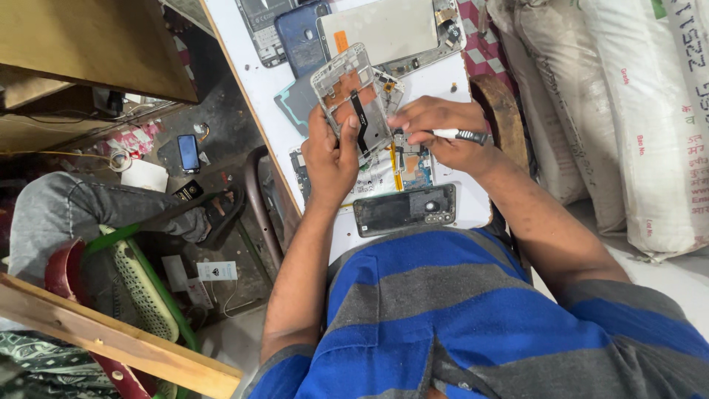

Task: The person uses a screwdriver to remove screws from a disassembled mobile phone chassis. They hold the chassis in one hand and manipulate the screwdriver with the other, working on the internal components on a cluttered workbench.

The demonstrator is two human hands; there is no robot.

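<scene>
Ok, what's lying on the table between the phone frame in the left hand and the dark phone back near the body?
In the head view, a blue circuit board lies between the phone frame and the dark phone back.

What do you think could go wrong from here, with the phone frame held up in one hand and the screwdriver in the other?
The left hand holds the phone frame tilted in the air, so it might slip. The black flex strip on it looks thin and could tear if the screwdriver in the right hand slips. Loose boards lie underneath.

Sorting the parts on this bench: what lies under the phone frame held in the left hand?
Under the phone frame, a circuit board shows on the white table; the left hand covers the rest.
</scene>
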